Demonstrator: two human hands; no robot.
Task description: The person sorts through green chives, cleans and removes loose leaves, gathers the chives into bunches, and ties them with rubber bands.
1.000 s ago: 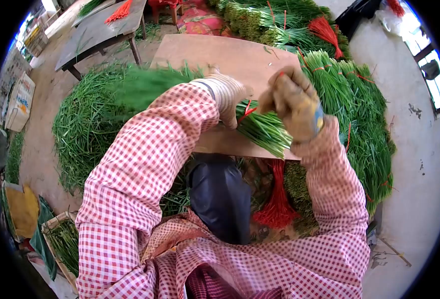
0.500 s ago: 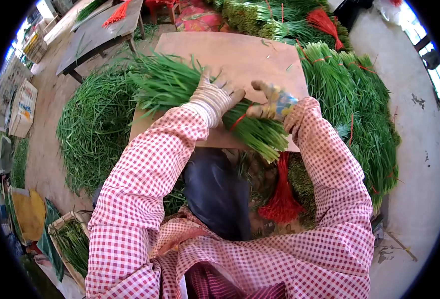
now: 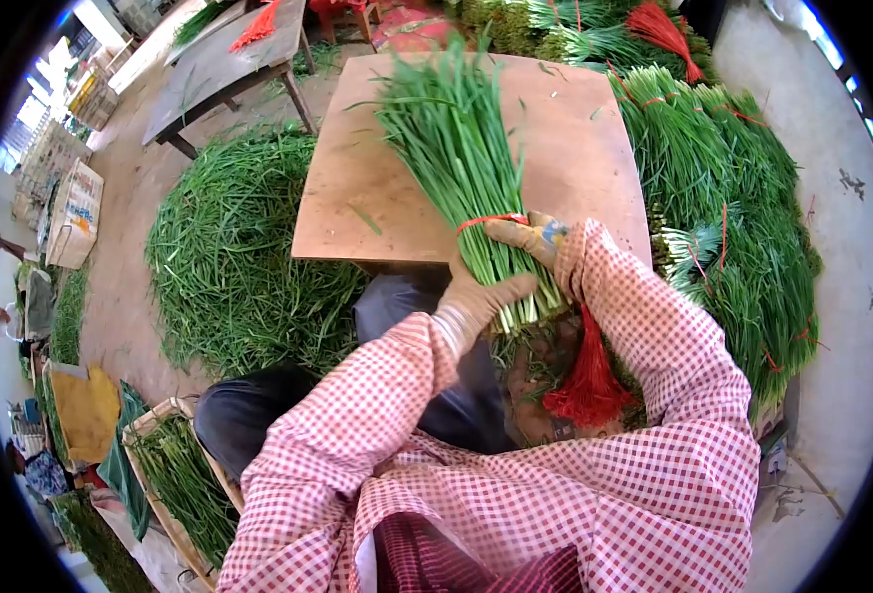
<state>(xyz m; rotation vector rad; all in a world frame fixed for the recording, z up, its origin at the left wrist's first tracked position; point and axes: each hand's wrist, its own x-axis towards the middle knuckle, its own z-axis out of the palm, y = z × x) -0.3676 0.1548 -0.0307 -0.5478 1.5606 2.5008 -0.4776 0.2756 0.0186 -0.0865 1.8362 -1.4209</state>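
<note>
A bunch of garlic chives (image 3: pixel 464 148) with a red tie (image 3: pixel 471 223) round it lies at a slant on the small table (image 3: pixel 570 138). Its leaves point away from me, and the pale cut ends overhang the near edge. My left hand (image 3: pixel 481 299), in a worn glove, is closed round the stems below the tie, thumb on top. My right hand (image 3: pixel 533 237), gloved with a blue and yellow patch, grips the bunch from the right beside the tie. Its fingertips are partly hidden against the stems.
Loose green leaves form a big heap (image 3: pixel 249 247) on the left. Tied chive bunches (image 3: pixel 743 198) are stacked at the right. Red ties hang in a bundle (image 3: pixel 589 381) below the table's near edge. A crate of greens (image 3: pixel 184 484) stands lower left, and a dark table (image 3: pixel 224 69) further back.
The bunch has swung from lying crosswise to pointing away from me, its cut ends now nearer me. My left hand has shifted from the leafy part to the stems below the tie.
</note>
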